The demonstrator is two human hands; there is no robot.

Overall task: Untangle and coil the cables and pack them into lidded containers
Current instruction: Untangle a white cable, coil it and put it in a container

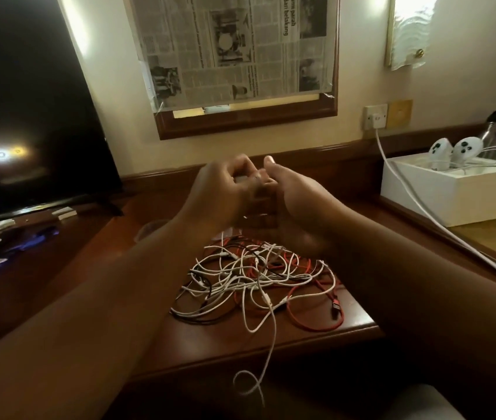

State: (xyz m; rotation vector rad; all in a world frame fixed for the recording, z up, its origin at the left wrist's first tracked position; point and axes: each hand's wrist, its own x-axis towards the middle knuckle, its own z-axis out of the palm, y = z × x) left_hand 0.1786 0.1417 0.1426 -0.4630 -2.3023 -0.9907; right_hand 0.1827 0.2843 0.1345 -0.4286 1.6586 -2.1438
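While both hands meet above the desk (286, 331), the left hand (225, 192) has fingers curled, pinching something small and pale, possibly a cable end; blurred. Right hand (295, 204) half curled, thumb up, touching left; can't tell if it holds anything. Tangled cables (253, 283) lie on the desk below, one white strand hanging over the front edge. White box (453, 195) far right

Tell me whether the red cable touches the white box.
Apart. The head view shows the red cable in the desk's tangle, bare wood between it and the white box.
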